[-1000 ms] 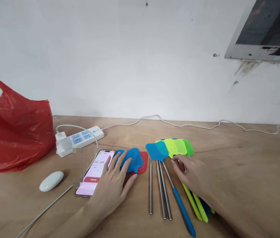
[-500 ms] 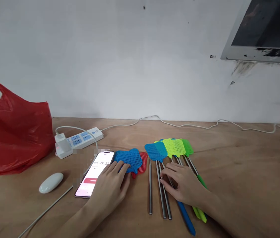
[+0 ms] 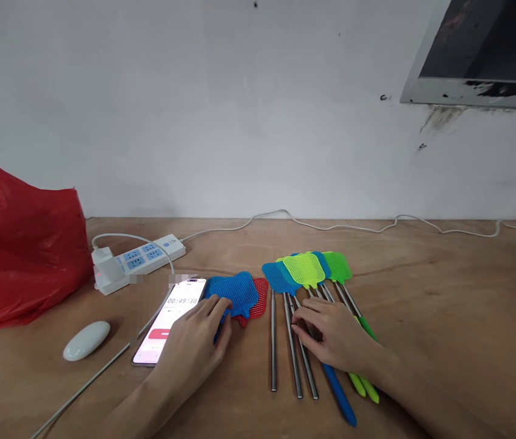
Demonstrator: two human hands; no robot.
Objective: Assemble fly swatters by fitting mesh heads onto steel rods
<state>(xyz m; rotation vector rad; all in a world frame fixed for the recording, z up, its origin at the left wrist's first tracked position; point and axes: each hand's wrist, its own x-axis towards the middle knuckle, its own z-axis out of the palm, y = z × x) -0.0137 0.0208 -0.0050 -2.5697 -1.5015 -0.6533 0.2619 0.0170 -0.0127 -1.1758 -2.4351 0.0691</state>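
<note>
Plainly, the loose blue mesh head (image 3: 239,291) looks light and floppy, best pinched at its edge. The steel rods (image 3: 273,341) look stiff, slick and likely to roll, so grip one mid-length. Both lie mid-tabletop, toward the near edge. The left hand (image 3: 198,341) curls its fingers onto the mesh's near edge, though I cannot tell whether it pinches. The right hand (image 3: 335,335) rests flat, fingers spread, across the rods.

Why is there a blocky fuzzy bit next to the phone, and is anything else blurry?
Head view: the blocky patch beside the phone is pixelated over, so what lies there cannot be told; the rest is sharp, and the phone's timer reads clearly without glare; light is soft and even, with faint shadows under the left hand and right hand on the table.
</note>
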